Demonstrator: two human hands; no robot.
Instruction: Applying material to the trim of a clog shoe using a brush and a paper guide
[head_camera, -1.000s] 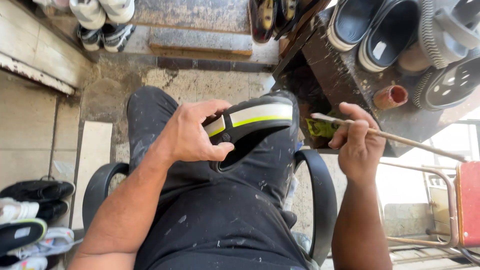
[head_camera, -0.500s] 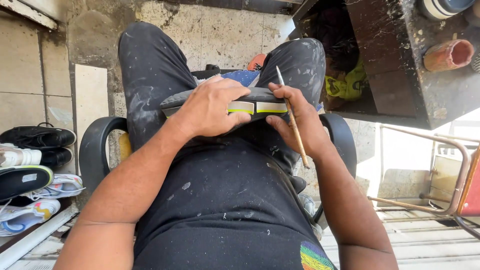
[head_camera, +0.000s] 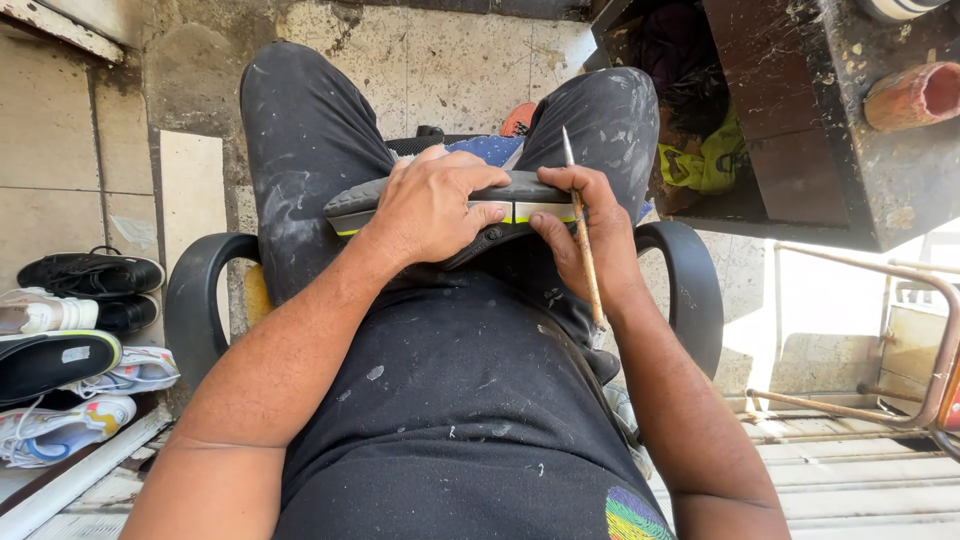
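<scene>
Both hands clamp a grey shoe (head_camera: 450, 195) with a yellow-green stripe, which lies across the person's lap. Left hand (head_camera: 432, 205) wraps over the shoe's top, fingers pressed down on its near edge. Right hand (head_camera: 590, 235) pinches the shoe's right end with thumb beneath, and a thin wooden stick (head_camera: 582, 235) is tucked between its fingers, pointing up past the shoe. Behind the shoe are the dark, paint-flecked trousers (head_camera: 300, 150); black chair arms (head_camera: 200, 290) flank it. Left of the shoe, several sneakers (head_camera: 80, 330) lie on the floor; right of it stands a stained dark bench (head_camera: 850, 150).

Shoe (head_camera: 440, 205) middle (under hands) hidden
</scene>
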